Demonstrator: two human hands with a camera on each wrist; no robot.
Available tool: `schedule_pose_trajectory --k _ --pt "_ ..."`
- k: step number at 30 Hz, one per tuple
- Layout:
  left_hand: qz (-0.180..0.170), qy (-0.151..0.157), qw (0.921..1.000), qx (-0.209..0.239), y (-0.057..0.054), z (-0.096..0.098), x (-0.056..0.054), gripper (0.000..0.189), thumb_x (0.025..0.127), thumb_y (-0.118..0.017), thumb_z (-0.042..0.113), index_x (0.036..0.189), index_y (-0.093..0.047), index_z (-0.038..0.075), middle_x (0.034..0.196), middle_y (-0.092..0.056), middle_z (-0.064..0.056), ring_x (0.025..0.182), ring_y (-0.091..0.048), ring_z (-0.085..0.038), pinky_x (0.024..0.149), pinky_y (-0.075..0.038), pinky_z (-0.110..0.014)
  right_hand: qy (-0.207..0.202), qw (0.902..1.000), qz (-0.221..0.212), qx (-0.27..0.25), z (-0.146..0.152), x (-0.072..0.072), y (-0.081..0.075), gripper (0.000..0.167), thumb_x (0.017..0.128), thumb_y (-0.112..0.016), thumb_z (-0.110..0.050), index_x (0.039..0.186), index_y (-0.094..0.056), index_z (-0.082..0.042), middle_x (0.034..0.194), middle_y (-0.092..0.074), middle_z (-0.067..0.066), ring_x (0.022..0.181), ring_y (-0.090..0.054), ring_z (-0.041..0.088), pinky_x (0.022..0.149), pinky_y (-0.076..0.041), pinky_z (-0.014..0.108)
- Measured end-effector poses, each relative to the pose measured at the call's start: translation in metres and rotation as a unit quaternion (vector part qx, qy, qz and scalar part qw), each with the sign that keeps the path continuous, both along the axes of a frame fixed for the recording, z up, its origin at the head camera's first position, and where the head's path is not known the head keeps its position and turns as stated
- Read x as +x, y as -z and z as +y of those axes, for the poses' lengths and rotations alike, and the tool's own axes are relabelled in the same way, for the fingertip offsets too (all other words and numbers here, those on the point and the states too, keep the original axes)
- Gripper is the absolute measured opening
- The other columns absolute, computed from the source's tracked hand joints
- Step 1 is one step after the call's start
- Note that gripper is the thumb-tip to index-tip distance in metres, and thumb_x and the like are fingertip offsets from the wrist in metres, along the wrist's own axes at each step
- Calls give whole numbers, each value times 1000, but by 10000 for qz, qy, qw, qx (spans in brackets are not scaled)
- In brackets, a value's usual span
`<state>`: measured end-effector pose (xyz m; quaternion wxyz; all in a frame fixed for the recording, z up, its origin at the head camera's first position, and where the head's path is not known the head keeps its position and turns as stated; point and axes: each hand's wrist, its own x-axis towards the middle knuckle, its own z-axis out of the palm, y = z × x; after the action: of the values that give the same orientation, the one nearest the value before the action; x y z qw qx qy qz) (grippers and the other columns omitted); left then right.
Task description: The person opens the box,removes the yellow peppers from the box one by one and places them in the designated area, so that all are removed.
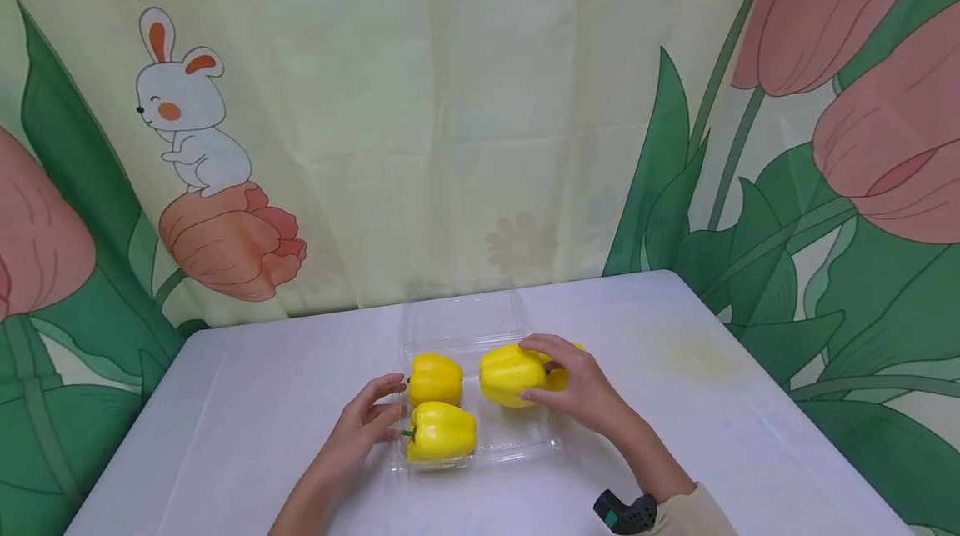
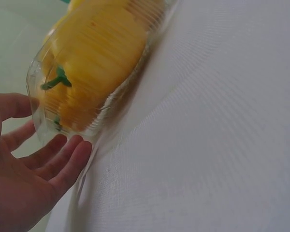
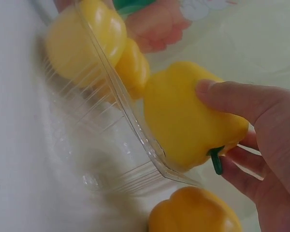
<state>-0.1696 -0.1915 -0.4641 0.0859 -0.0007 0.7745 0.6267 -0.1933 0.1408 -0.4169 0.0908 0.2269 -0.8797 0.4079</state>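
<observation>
My right hand (image 1: pixel 581 386) grips a yellow bell pepper (image 1: pixel 510 375), thumb on one side and fingers on the other, over the right half of a clear plastic container (image 1: pixel 517 440). In the right wrist view, that pepper's green stem (image 3: pixel 216 160) points toward the palm. Two yellow peppers lie in the container's left half, a rear one (image 1: pixel 436 379) and a front one (image 1: pixel 444 432). At the container's left side is my left hand (image 1: pixel 362 426), its fingers (image 2: pixel 70 162) loosely bent along the plastic wall. Another pepper (image 3: pixel 193 215), partly hidden by my right hand in the head view, lies outside the container on the right.
The container's clear lid (image 1: pixel 465 319) lies folded back toward the rear edge of the white-covered table (image 1: pixel 247 403). Behind the table hangs a curtain (image 1: pixel 360 102) printed with a rabbit and tulips. A dark device (image 1: pixel 626 513) is strapped to the right wrist.
</observation>
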Motion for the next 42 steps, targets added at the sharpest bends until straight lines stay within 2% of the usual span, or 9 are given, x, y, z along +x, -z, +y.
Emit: schedule_pose_trajectory --k 6,17,32,42 --pt "-34 -35 10000 -10 -2 1 0 41 97 -56 17 137 -48 21 142 -49 -9 117 -58 -25 87 -57 -36 17 10000 57 -78 3 3 -3 60 73 -84 -21 128 -60 -22 134 -58 1 118 -59 23 89 -56 38" --pt "94 -47 9999 24 -2 1 2 43 96 -56 15 139 -47 18 142 -49 -11 117 -59 -25 85 -57 -36 47 9998 135 -168 10 9 -7 60 74 -84 -23 129 -59 -21 133 -59 1 116 -59 23 87 -57 31" --pt "180 -54 9998 67 0 1 1 44 96 -57 16 138 -48 19 142 -50 -11 117 -59 -26 84 -58 -37 177 9998 103 -77 18 15 -12 60 74 -84 -23 129 -59 -21 134 -58 1 118 -59 22 89 -57 35" --pt "203 -68 9998 26 -2 2 3 44 96 -56 14 139 -47 17 142 -50 -13 119 -58 -28 85 -58 -37 203 9992 328 -89 24 19 -12 59 73 -84 -23 127 -61 -19 133 -60 3 116 -60 23 85 -58 30"
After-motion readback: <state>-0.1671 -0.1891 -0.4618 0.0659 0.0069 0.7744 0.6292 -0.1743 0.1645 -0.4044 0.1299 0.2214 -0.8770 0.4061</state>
